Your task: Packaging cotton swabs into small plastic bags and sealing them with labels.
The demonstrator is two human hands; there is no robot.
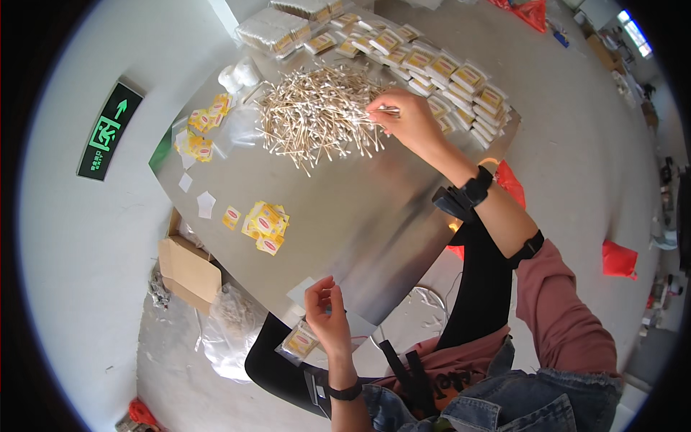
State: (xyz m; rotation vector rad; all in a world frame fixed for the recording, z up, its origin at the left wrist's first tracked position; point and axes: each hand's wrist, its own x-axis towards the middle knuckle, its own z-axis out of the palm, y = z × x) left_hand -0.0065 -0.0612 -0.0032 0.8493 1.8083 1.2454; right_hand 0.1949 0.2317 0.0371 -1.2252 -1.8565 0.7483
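A large loose heap of cotton swabs (317, 108) lies on the far part of the metal-topped table (338, 209). At the heap's right edge my right hand (410, 119) pinches a few swabs between thumb and fingers; their white tips stick out. My left hand (327, 317) hovers above my lap by the near table edge, its fingers loosely curled with a gap to the thumb, and I see nothing in it. Just beneath it, a clear bag with a yellow-and-white label, a packet (299, 340), rests near my thigh. A white card (301, 291) lies beside the left fingers.
Packed swab bags (432, 68) are stacked at the far right. Yellow labels (266, 227) lie in a pile left of centre, more labels (201, 137) at the far left. White rolls (240, 74) stand behind. An open cardboard box (188, 270) and a plastic bag (230, 327) sit below the left edge.
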